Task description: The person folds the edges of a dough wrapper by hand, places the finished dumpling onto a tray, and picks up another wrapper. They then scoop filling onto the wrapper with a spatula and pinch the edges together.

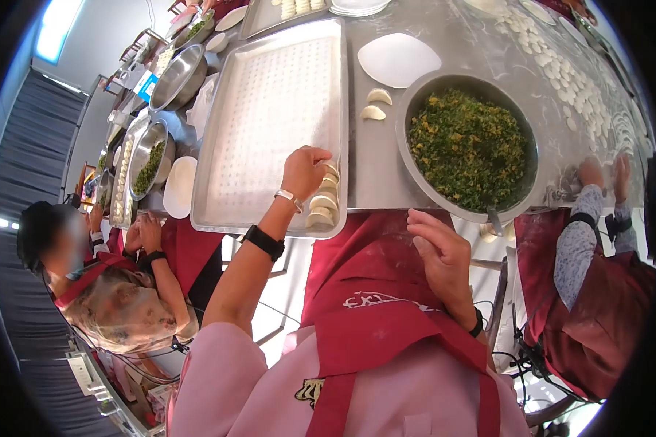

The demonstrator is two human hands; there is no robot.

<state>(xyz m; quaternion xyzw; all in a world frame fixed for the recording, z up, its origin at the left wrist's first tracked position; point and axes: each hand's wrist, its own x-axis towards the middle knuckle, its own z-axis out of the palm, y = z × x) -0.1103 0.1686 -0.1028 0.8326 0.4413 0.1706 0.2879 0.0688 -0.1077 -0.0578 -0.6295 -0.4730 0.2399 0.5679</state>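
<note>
Closest to the lens is a red apron (386, 320) over a pink shirt, and beyond it stands the long metal tray (270, 109) that the work centres on. At the tray's near right corner, the left hand (305, 171) is curled knuckles-up over the far end of a short row of dumplings (322, 207). It may be pinching one as it sets it down, but the fingertips are hidden, so I cannot tell. The right hand (439, 251) hangs off the tray's near right corner, just in front of the table edge. Its fingers are loosely spread and it is empty.

Just right of the tray sits a big bowl (468, 146) heaped with chopped green filling. Two more folded dumplings (375, 104) lie on the table between the tray and the bowl, with a round white wrapper (397, 60) beyond them. Well to the right of the tray, many small dough pieces (568, 73) are scattered over the table.

Judging by this, the job is at an early stage. Only that one short row is laid, nearly all of the tray is bare, the bowl is full and plenty of dough is unused.

A co-worker's hands (142, 233) are pressed together at the tray's near left corner. Another person's hands (601, 175) work on the table past the bowl.
</note>
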